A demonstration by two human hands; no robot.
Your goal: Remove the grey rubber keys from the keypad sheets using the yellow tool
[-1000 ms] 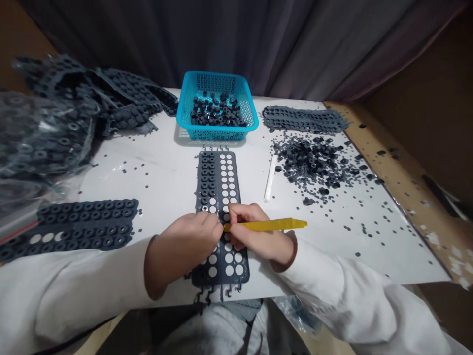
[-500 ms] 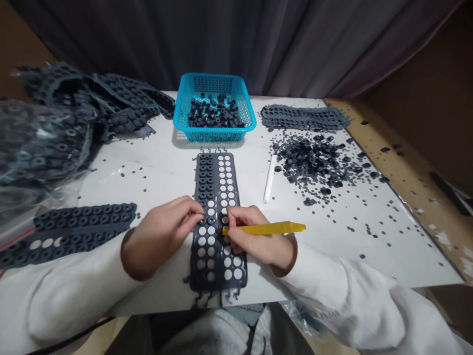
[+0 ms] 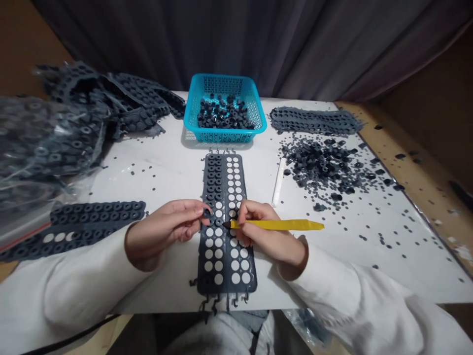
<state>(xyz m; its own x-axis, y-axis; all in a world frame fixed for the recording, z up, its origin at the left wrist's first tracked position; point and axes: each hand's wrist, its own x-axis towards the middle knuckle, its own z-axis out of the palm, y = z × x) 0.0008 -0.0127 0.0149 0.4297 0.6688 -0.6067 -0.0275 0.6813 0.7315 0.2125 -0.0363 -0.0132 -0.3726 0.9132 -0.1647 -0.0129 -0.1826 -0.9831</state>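
A dark rubber sheet (image 3: 227,256) lies lengthwise in front of me, with rings in its upper left rows and white round holes elsewhere. Over its left edge, my left hand (image 3: 170,227) pinches a small black ring (image 3: 207,213) between thumb and forefinger. My right hand (image 3: 264,229) is closed on a yellow pointed tool (image 3: 284,225) and rests over the sheet's right half. The tool's dark tip points left, at the sheet's middle strip beside a ring. My right fingers cover some of the holes.
Behind the sheet stands a blue basket (image 3: 225,134) of black rings. Black scraps (image 3: 318,165), a white stick (image 3: 279,182) and another sheet (image 3: 316,121) lie to the right. At the left are a clear bag of rings (image 3: 44,138), a bundle of sheets (image 3: 136,98) and a ringed sheet (image 3: 96,217).
The view has shifted, so the scene sits further right. My left hand has turned, and the ring between its fingers now shows. The yellow tool's tip has moved slightly up the sheet.
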